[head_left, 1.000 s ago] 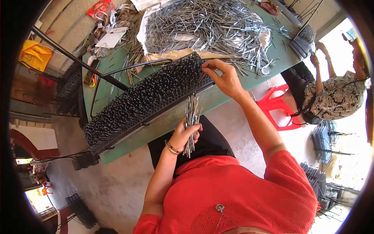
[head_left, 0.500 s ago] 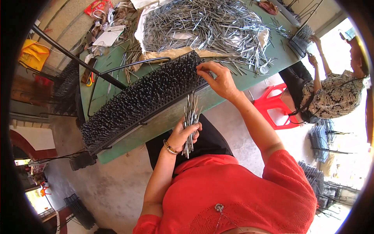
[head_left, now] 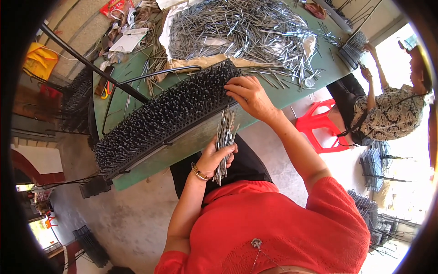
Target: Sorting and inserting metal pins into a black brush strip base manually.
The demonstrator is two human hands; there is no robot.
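Observation:
In front of me, on the table edge, lies a long black rack (head_left: 159, 109) packed with rows of thin pins with dark tips. My left hand (head_left: 214, 160) is closed around a bundle of thin metal rods (head_left: 225, 130), held upright just below the rack's right part. At the rack's right end, my right hand (head_left: 251, 96) has thumb and fingers pinched together against the pins. Whatever is between those fingertips is too small to make out. A black bent handle bar (head_left: 86, 61) rises from the rack's left side.
A big heap of loose metal rods (head_left: 237, 36) on paper covers the green table (head_left: 326, 68). Scissors (head_left: 107, 90) lie at its left. At right, another person (head_left: 388, 109) handles a smaller rack (head_left: 353, 49) beside a red stool (head_left: 319, 125). More racks (head_left: 91, 246) stand on the floor.
My right hand has shifted slightly left along the rack's end, its fingers drawn closer together. The left hand with its rods is nearly still.

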